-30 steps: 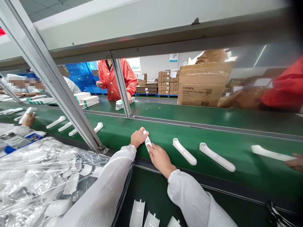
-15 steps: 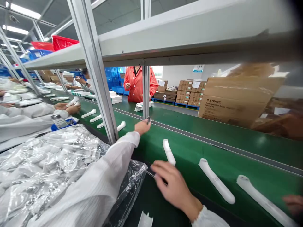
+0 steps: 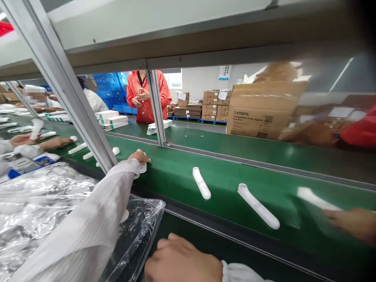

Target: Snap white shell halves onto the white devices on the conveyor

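Over the green conveyor belt (image 3: 173, 172), my left hand (image 3: 140, 156) has its fingers closed on a white plastic part (image 3: 143, 168), mostly hidden beneath them. At the bottom centre, my right hand (image 3: 183, 260) is curled over the dark near ledge; what its fingers hold, if anything, is hidden. Two curved white handle-shaped pieces, one shorter (image 3: 201, 183) and one longer (image 3: 258, 206), lie on the belt between my left hand and the right side. Clear plastic wrap (image 3: 58, 211) covers white parts below my left sleeve.
At the right, another person's blurred hand (image 3: 352, 224) touches a white piece (image 3: 317, 199). Co-workers' hands (image 3: 55, 143) handle pieces at far left. A metal post (image 3: 67, 86), an overhead shelf (image 3: 176, 39) and a carton (image 3: 255, 117) surround the belt. A person in red (image 3: 148, 94) stands beyond.
The view has shifted. My left hand has closed on a white part. My right hand has drawn back toward the bottom edge and curled its fingers. The other person's hand has reached in at the right.
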`<action>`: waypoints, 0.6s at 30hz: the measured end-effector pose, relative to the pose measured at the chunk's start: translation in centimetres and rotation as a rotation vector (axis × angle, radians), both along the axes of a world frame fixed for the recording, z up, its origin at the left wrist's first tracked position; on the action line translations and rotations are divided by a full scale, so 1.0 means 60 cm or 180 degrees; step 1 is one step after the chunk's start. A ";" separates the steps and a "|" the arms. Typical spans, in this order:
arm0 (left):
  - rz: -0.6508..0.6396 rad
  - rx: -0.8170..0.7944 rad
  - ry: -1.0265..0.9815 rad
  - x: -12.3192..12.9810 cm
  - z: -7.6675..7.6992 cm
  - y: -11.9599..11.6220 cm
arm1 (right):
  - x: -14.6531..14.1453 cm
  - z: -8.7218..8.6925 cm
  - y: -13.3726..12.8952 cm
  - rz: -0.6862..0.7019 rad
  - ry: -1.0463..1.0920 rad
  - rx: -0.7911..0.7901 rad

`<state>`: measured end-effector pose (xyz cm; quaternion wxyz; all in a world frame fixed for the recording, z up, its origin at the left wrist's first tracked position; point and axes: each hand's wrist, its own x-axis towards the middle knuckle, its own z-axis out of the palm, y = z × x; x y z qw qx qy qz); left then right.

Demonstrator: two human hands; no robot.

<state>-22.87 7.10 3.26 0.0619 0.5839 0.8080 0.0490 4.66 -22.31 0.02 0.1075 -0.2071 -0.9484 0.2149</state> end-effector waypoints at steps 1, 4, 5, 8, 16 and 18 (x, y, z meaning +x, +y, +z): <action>0.0071 -0.0168 -0.0016 0.012 0.006 0.004 | 0.007 0.009 0.008 -0.0337 0.0058 -0.0125; -0.0166 -0.0358 -0.0148 0.067 0.022 -0.003 | 0.041 0.024 0.055 -0.1211 0.0858 -0.0525; -0.0330 -0.0317 -0.0177 0.090 0.025 -0.011 | 0.054 0.023 0.074 -0.1461 0.1207 -0.0599; -0.0608 -0.0130 -0.0237 0.153 0.015 -0.044 | 0.088 -0.002 0.128 -0.2221 0.1924 -0.0744; -0.0584 -0.0198 -0.0374 0.209 -0.059 -0.076 | 0.085 -0.047 0.159 -0.2477 0.1613 -0.0237; -0.0611 -0.0045 -0.0278 0.215 -0.066 -0.074 | 0.064 -0.040 0.166 -0.2399 0.1297 0.0014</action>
